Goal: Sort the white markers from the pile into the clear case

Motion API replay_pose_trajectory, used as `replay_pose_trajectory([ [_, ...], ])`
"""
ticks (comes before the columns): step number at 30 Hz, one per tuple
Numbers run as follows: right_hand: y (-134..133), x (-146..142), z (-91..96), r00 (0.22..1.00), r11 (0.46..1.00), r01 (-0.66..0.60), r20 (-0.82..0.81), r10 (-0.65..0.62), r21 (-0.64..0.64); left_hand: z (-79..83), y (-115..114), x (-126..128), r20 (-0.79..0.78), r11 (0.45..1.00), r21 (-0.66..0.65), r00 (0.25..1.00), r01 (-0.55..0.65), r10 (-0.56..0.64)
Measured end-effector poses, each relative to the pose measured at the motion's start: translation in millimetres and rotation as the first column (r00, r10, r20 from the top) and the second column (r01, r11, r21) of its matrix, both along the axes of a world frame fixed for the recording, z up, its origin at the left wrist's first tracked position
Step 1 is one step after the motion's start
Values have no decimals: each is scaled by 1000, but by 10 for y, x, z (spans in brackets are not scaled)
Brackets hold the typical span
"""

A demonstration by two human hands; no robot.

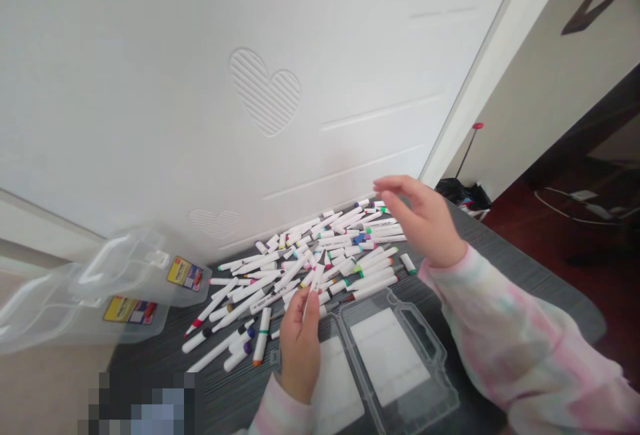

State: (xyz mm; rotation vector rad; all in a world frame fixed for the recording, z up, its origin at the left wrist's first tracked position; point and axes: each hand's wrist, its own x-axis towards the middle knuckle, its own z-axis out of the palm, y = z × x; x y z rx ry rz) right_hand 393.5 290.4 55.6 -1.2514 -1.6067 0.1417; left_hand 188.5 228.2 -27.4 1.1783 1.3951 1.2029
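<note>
My left hand (301, 352) is closed around a white marker (317, 278), whose upper end points away from me. Beneath and beside that hand lies a clear plastic case (443, 392), opened flat, with white sheets inside. My right hand (423, 222) hovers over the right side of the pile, fingers stretched out and nothing in them. A heap of loose white markers (260, 282) with coloured ends and caps covers the dark table. One loose marker cap (408, 263) with a green band lies just below my right hand.
Two clear plastic boxes (187, 302) with yellow labels stand at the table's left edge. A white panel (340, 75) with embossed hearts rises directly behind the dark table (480, 248). A black bag (457, 192) sits beyond the far right edge.
</note>
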Motion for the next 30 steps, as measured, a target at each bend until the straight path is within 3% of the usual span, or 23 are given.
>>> replay_pose_trajectory([
  [3,95,128,179,991,993,77,-102,-86,-94,-8,0,1,-6,1000,8,1000,-9,9],
  [5,128,165,203,996,963,92,14,-92,-255,-9,-1,2,-15,1000,11,1000,-7,7],
  [7,159,165,158,973,900,83,228,19,-428,-11,-2,1,-24,1000,5,1000,-3,3],
  [9,203,141,55,897,816,81,399,191,-572,-17,-1,-1,-34,1000,-9,999,3,-3],
  [12,302,81,-158,795,699,135,498,347,-702,-32,2,-5,-42,999,-31,999,14,-15],
  [17,425,-25,-378,783,680,59,456,423,-731,-29,-1,-2,-45,999,-23,999,30,-31],
  [22,433,7,-318,867,704,-38,327,377,-710,-5,-8,-1,-64,999,-21,997,34,-36],
  [26,437,114,-268,880,702,23,348,324,-711,-21,-9,-4,-58,999,-29,998,19,-21],
  [30,462,139,-314,797,650,113,459,393,-751,-32,-9,-3,-43,1000,-15,999,16,-17],
])
